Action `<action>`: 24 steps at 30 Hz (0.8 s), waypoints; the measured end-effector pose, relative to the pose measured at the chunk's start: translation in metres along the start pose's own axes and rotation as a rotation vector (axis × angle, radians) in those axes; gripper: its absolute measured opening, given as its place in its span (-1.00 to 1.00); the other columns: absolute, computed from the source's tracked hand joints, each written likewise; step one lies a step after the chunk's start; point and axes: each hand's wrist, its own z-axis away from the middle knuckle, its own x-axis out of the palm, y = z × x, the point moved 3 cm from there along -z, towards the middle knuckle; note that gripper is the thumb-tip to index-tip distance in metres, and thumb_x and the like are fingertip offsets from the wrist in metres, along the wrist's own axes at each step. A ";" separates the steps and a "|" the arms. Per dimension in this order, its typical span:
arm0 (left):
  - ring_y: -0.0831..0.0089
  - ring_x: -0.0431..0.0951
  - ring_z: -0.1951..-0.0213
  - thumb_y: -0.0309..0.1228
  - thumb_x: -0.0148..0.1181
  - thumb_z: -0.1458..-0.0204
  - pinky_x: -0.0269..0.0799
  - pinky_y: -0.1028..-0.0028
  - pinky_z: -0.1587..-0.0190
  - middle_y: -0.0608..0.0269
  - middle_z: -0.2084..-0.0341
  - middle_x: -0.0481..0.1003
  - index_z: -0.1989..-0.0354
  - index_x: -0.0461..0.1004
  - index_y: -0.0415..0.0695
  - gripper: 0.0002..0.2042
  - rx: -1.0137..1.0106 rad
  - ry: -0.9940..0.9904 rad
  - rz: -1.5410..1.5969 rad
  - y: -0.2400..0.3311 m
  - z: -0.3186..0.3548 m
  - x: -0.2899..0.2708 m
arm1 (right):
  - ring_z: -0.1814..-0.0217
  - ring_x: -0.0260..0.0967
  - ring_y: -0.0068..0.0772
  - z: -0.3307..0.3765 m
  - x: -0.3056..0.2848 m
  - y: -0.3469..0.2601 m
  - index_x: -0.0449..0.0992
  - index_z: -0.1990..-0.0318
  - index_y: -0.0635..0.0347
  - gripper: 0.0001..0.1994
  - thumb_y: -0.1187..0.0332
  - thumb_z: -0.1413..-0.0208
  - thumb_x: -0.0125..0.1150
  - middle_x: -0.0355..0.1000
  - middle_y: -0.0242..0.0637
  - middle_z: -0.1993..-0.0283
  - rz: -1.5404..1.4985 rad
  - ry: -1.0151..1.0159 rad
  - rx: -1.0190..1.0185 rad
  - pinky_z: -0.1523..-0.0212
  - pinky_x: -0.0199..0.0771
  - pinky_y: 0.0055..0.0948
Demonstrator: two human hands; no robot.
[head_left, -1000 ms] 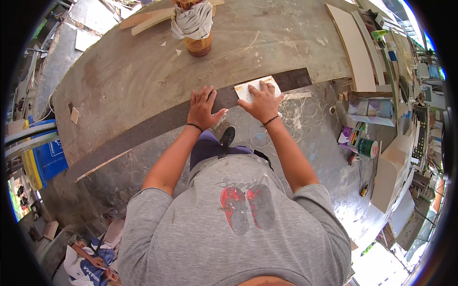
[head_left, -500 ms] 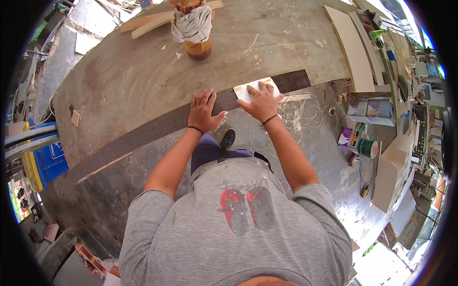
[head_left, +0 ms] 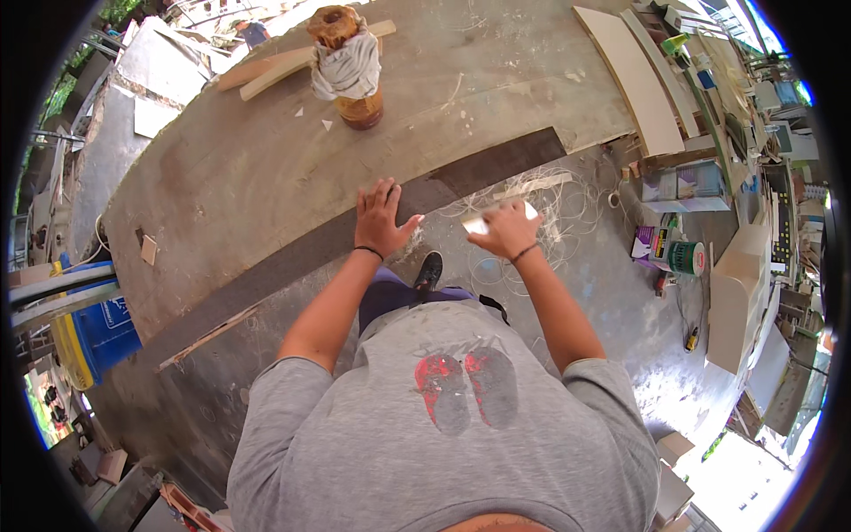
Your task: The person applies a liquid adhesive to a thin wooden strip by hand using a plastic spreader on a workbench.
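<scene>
Presently, I observe the left hand (head_left: 380,223) on a dark strip (head_left: 306,254), thumb spread; the right hand (head_left: 509,230) pinches a white piece (head_left: 476,225).

A strip (head_left: 501,166) lies along the near edge of the worktop (head_left: 266,173), under my left grip (head_left: 381,223); a pad (head_left: 479,225) is in my right grip (head_left: 512,230), nearer me. Behind the strip stands a jar (head_left: 362,111).
</scene>
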 end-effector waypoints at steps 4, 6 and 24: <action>0.02 0.18 -0.32 0.06 0.24 0.02 -0.06 -0.10 -0.35 -0.06 -0.25 0.27 -0.17 0.37 -0.25 -0.30 -0.004 -0.060 0.139 -0.009 0.006 -0.006 | -0.24 0.28 -0.10 0.006 0.045 0.016 0.64 0.09 -0.08 -0.47 -0.20 0.14 0.31 0.46 -0.15 -0.02 -0.196 0.208 -0.170 -0.13 0.26 0.30; -0.02 0.17 -0.33 0.06 0.25 0.04 -0.07 -0.15 -0.35 -0.11 -0.25 0.26 -0.18 0.38 -0.27 -0.28 0.032 -0.033 0.243 -0.020 0.013 0.007 | -0.07 0.41 -0.06 0.025 0.021 -0.004 0.63 0.09 0.15 -0.49 -0.06 0.07 0.36 0.50 -0.09 0.11 -0.282 0.399 -0.276 -0.02 0.43 -0.13; 0.15 0.18 -0.31 0.02 0.24 0.03 -0.04 0.06 -0.38 0.15 -0.25 0.30 -0.10 0.46 -0.16 -0.40 0.187 -0.092 0.119 -0.088 0.075 -0.059 | -0.42 0.07 0.08 0.027 0.007 -0.087 0.11 -0.44 -0.20 -0.08 -0.53 0.00 -0.15 0.06 -0.24 -0.47 -2.437 -0.384 -0.408 -0.12 0.17 0.50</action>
